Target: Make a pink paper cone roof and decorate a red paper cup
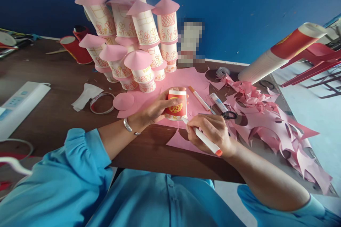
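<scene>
Fingers of the left hand (157, 108) wrap a red paper cup (176, 105) standing upside down on pink paper (186, 81). The right hand (213, 131) pinches a slim white marker (204, 137), tip at the cup's rim

No words, brands or numbers can be read anywhere. The red paper cup (176, 105) bears only a golden ornament, not lettering. The glue stick's (218, 102) label is too blurred to read.
</scene>
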`<state>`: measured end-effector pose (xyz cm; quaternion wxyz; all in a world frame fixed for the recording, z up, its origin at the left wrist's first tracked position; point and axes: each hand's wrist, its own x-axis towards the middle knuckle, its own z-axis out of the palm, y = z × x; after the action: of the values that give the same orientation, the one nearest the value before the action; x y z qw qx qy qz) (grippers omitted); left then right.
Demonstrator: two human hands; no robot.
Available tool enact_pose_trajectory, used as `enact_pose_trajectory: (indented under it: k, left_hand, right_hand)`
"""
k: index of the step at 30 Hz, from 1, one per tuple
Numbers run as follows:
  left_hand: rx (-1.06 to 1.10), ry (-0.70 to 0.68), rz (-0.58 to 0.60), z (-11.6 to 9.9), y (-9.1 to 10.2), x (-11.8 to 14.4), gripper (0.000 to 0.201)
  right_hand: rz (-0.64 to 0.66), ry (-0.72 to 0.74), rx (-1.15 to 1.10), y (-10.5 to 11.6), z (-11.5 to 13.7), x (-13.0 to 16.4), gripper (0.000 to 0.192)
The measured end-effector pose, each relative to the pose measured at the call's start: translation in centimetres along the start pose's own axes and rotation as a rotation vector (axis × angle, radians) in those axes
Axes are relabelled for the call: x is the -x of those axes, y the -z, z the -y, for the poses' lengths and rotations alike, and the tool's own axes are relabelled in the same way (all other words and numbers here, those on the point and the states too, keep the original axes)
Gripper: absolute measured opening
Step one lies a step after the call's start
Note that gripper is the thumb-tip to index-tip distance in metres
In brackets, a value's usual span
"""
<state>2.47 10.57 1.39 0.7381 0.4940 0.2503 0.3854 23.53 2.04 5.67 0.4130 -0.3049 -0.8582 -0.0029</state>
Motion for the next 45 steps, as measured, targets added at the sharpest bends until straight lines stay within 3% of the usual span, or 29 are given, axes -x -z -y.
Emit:
enact_pose_trajectory:
  k: [6, 11, 20, 45]
  left_hand:
    - [0.034, 0.099, -0.04, -0.11, 0.11, 0.29, 0.065]
    - [0.016, 0.058, -0.032, 0.45, 0.63, 0.2, 0.06]
    - [0.062, 0.079, -0.023, -0.41, -0.29, 0.28, 0.063]
    - [0.086, 0.073, -0.032, 0.04, -0.22, 0.02, 0.062]
  right_hand:
    - [-0.02, -0.004, 0.025, -0.02, 0.04, 0.0, 0.022]
    - [-0.015, -0.017, 0.005, -0.06, 0.31, -0.04, 0.024]
    - [0.019, -0.054, -0.017, 0.17, 0.66, -0.21, 0.022]
    - [0.021, -0.022, -0.058, -0.16, 0.27, 0.1, 0.024]
